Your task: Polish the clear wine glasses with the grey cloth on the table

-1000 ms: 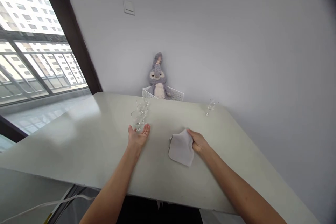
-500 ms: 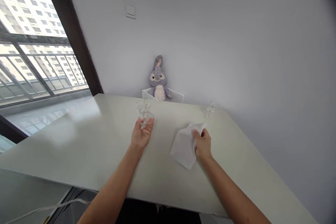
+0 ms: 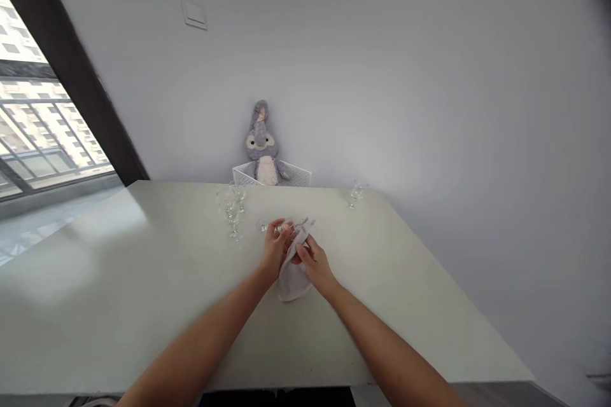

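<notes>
My left hand [image 3: 275,248] is closed around a clear stemmed glass [image 3: 263,226], tipped on its side with the round foot pointing left. The glass's bowl is mostly hidden by my fingers and the cloth. Between both hands hangs a white cloth [image 3: 294,281], its upper end bunched at the glass's bowl. My right hand [image 3: 316,264] pinches this cloth, thumb on the near side. Left of my hands, more clear stemmed glasses [image 3: 232,211] stand upright close together. Another stemmed glass [image 3: 356,193] stands apart at the back right of the table.
The pale table [image 3: 167,305] runs back to a grey wall. At its far edge, a grey plush toy [image 3: 263,151] sits in a white perforated basket [image 3: 298,177]. A wall switch [image 3: 195,14] is above, and a dark-framed window [image 3: 57,133] is at the left.
My left hand has lifted the glass away from the group and turned it sideways. My right hand has brought the cloth left to meet it. The view has shifted right.
</notes>
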Demonstrator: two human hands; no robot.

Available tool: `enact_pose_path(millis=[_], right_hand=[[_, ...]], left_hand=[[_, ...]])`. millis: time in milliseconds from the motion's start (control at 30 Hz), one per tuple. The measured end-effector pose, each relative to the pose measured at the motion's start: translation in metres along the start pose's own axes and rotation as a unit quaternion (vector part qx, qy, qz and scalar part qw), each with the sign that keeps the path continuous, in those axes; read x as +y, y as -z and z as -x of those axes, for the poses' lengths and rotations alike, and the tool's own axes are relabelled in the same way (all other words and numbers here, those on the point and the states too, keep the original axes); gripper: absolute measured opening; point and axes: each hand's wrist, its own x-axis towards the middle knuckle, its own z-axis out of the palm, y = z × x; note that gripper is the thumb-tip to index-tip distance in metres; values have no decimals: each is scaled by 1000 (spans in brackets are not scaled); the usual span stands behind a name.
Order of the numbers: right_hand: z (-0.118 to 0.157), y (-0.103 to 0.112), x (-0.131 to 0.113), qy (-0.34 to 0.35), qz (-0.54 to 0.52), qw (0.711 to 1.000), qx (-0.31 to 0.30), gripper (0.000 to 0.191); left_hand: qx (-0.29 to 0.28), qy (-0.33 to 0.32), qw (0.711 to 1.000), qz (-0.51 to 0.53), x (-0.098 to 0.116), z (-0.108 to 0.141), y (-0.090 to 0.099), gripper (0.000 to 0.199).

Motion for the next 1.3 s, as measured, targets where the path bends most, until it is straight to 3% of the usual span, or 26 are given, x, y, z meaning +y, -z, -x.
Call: enact_pose_path(millis=[133,233,367,467,567,667,733,800,867,967,1033,1100,1167,1233,1300], right_hand=[[-1,6,21,-47,-31,998,-33,32],[-3,10,28,-107,-109,987,-56,29],[-6,19,23,-180,-300,936,-50,27],[-6,23,16,-207,-365,907,-21,26],[0,19,11,-180,-278,943,-33,28],[10,12,9,-95,-50,994,-28,20],[14,9,8,-35,53,998,-11,13],[14,10,7,-37,24,999,-4,9],[9,14,5,-87,-65,994,-12,17],[2,22,4,-163,-205,965,-20,38],[0,22,5,-187,-260,947,-18,43],[3,19,7,-178,-230,956,-25,39],[7,15,8,-132,-125,983,-35,31],[9,13,9,-87,-30,995,-30,24],[7,14,9,-91,-27,995,-9,23]], left_hand=[[-8,1,996,-84,-12,5,7,44],[-23,-32,987,-157,-19,5,14,45],[-90,-44,976,-195,-14,3,20,37],[-155,-57,970,-180,-4,2,21,40],[-170,-37,967,-184,2,1,20,45],[-136,-4,960,-244,1,-1,24,35],[-105,-2,954,-280,0,-1,27,32],[-105,-13,949,-296,2,1,28,35],[-147,-32,943,-297,6,5,25,37],[-208,-79,929,-297,11,11,18,44],[-205,-99,923,-310,11,12,16,40],[-157,-83,933,-312,6,10,18,40],[-106,-25,951,-288,1,6,23,40],[-93,46,962,-253,-2,3,27,43],[-112,75,968,-212,-2,2,28,43]])
